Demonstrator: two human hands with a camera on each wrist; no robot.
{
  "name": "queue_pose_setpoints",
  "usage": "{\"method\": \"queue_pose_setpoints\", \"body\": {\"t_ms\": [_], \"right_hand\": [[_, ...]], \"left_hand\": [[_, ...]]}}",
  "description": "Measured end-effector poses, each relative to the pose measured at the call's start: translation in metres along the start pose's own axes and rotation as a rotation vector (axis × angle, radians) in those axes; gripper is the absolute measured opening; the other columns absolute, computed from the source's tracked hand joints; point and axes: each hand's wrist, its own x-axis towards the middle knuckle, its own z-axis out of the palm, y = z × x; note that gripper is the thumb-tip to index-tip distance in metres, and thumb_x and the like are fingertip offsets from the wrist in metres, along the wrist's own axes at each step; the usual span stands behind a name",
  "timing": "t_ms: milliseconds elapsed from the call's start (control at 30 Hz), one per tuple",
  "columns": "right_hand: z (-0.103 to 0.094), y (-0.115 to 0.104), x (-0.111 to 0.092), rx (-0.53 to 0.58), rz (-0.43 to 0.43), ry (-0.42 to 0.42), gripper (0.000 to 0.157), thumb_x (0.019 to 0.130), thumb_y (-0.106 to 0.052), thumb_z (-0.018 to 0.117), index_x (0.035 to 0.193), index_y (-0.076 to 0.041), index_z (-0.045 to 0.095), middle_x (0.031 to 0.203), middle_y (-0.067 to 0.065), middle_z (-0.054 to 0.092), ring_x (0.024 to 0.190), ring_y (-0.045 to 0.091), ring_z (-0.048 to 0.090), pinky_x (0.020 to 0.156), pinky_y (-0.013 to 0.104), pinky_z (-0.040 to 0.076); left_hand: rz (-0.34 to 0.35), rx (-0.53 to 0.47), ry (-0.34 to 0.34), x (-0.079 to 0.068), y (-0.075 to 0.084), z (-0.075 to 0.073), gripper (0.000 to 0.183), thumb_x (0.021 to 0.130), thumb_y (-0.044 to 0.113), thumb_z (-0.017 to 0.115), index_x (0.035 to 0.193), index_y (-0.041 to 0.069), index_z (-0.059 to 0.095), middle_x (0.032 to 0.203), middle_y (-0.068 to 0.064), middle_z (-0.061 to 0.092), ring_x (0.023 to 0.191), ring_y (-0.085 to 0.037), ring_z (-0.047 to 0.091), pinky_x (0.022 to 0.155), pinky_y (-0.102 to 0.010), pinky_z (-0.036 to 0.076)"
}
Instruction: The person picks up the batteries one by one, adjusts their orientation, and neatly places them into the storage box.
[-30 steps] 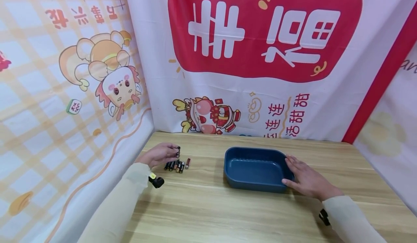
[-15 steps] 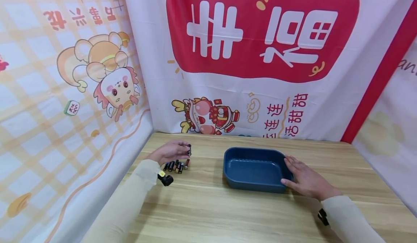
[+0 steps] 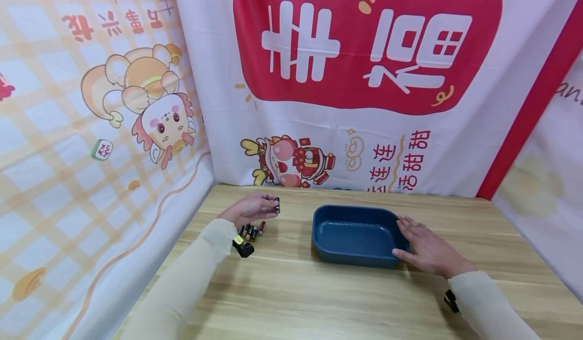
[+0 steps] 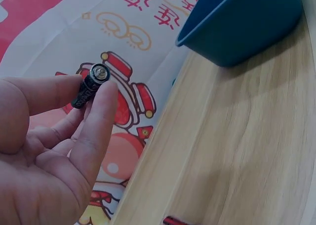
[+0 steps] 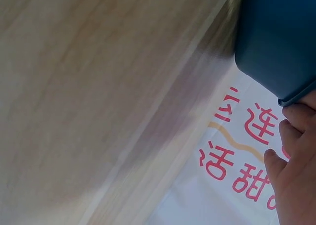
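My left hand (image 3: 251, 207) pinches a small black battery (image 4: 93, 86) between thumb and fingers, raised above the table. The metal end of the battery faces the left wrist camera. Behind and below that hand lies a group of loose batteries (image 3: 251, 232), partly covered by the wrist; a red one (image 3: 262, 225) sits at its right side. My right hand (image 3: 425, 249) rests at the right end of a dark blue rectangular bin (image 3: 355, 258), fingers extended along the rim and thumb at the near corner. In the right wrist view the fingertips (image 5: 296, 117) are right at the bin's rim.
The wood-grain table (image 3: 291, 299) carries the bin and batteries. A printed white and red cloth (image 3: 218, 127) hangs along its back edge, with a checked cloth (image 3: 59, 178) close on the left. A black wrist camera (image 3: 245, 249) is strapped under the left sleeve.
My left hand has moved right with the battery, away from the pile and toward the bin. The right hand and the bin stay in place.
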Motion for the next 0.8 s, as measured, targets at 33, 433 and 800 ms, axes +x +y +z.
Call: {"method": "queue_pose_setpoints", "body": {"t_ms": [33, 433, 800], "right_hand": [[0.0, 0.0, 0.0, -0.003, 0.001, -0.004, 0.091, 0.092, -0.065, 0.048, 0.148, 0.005, 0.032, 0.155, 0.021, 0.026, 0.142, 0.04, 0.022, 0.112, 0.06, 0.022], [0.0, 0.002, -0.001, -0.01, 0.012, -0.053, 0.093, 0.091, -0.067, 0.048, 0.15, 0.003, 0.029, 0.157, 0.019, 0.022, 0.143, 0.039, 0.019, 0.114, 0.059, 0.02], [-0.003, 0.0, 0.0, -0.014, 0.01, -0.051, 0.095, 0.09, -0.068, 0.047, 0.149, 0.004, 0.029, 0.157, 0.02, 0.022, 0.143, 0.039, 0.02, 0.114, 0.059, 0.019]], "left_hand": [[0.001, -0.008, 0.003, 0.001, 0.001, 0.003, 0.029, 0.097, -0.002, 0.054, 0.124, -0.009, 0.046, 0.114, -0.022, 0.055, 0.095, -0.025, 0.062, 0.094, -0.039, 0.052], [0.007, -0.016, -0.001, 0.013, 0.006, 0.04, 0.029, 0.096, 0.002, 0.058, 0.123, -0.008, 0.052, 0.119, -0.026, 0.055, 0.095, -0.026, 0.064, 0.092, -0.039, 0.053], [0.013, -0.008, -0.061, 0.03, 0.004, 0.071, 0.026, 0.097, 0.003, 0.058, 0.121, -0.007, 0.054, 0.112, -0.021, 0.06, 0.09, -0.022, 0.064, 0.093, -0.043, 0.053]]}}
